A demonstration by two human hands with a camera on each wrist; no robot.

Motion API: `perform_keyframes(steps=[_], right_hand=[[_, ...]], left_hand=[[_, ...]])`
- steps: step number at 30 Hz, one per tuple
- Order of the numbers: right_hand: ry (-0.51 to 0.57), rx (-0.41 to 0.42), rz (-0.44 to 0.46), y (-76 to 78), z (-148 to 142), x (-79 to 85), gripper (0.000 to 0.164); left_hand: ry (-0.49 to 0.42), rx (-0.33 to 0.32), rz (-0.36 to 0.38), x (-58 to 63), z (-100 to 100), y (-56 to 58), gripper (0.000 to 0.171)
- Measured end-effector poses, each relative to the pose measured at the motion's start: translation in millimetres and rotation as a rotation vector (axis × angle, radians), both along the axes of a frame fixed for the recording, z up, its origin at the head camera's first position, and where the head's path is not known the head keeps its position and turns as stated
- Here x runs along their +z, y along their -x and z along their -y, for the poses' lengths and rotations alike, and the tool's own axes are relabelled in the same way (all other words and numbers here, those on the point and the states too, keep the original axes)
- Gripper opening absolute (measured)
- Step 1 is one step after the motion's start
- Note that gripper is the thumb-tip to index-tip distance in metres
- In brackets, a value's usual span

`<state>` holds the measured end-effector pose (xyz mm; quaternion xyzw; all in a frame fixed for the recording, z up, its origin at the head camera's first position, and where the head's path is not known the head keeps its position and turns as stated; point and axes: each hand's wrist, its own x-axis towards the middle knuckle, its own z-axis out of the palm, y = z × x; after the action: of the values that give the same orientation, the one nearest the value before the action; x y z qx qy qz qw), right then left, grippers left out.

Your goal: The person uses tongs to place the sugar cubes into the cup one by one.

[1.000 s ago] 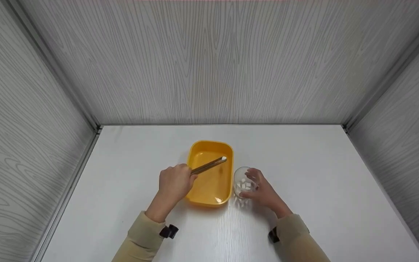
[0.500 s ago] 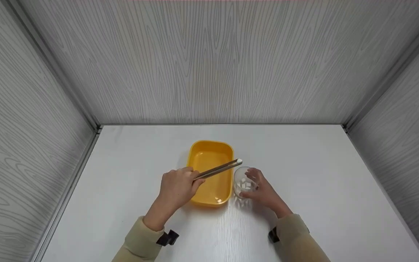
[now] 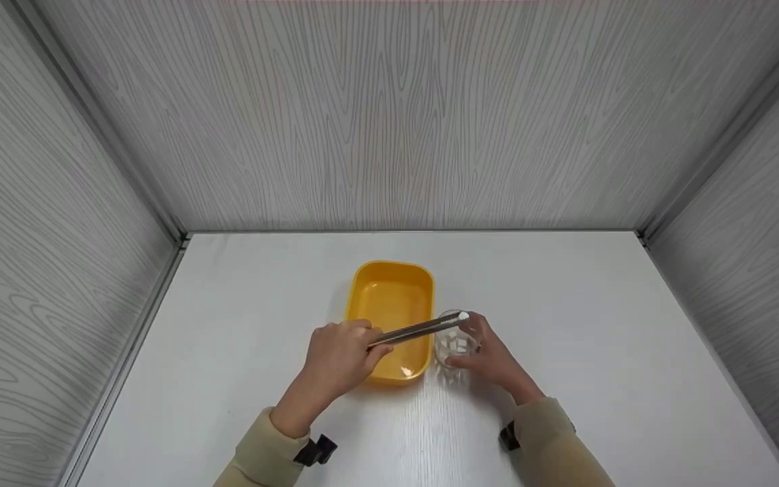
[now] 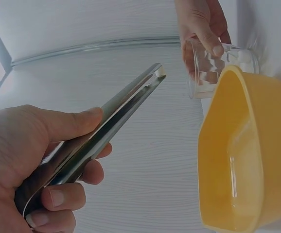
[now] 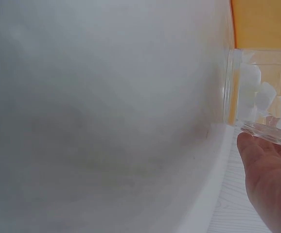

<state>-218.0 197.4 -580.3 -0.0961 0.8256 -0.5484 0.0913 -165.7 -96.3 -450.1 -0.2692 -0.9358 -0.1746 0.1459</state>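
My left hand [image 3: 342, 352] grips a pair of metal tongs [image 3: 416, 330], which reach right across the yellow tub [image 3: 389, 297]. A small white cube [image 4: 159, 71] is pinched between the tong tips. In the head view the tips overlap the far part of a clear glass [image 3: 456, 345]. My right hand [image 3: 494, 358] holds that glass from the right, thumb on the near side and fingers on the far side. Several white cubes [image 5: 264, 97] lie at the bottom of the glass, seen through its wall in the right wrist view.
The tub stands close against the glass's left side on a white table [image 3: 565, 304]. Grey wood-grain panels [image 3: 389, 122] rise behind the table and on both sides. Black bands [image 3: 510, 436] sit at both wrists.
My left hand has moved right and a little nearer, carrying the tongs and the pinched cube from over the tub to over the glass. The right hand and glass have stayed put.
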Motion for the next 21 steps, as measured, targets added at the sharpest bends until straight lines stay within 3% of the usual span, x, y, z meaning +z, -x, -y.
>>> perform_keyframes(steps=[9, 21], right_hand=[[0.017, 0.026, -0.004, 3.2, -3.2, -4.9, 0.093], [-0.018, 0.023, -0.028, 2.7, -1.6, -5.1, 0.091]], left_hand=[[0.005, 0.022, -0.001, -2.7, 2.2, 1.1, 0.027], [-0.057, 0.07, -0.014, -8.4, 8.8, 3.2, 0.032]])
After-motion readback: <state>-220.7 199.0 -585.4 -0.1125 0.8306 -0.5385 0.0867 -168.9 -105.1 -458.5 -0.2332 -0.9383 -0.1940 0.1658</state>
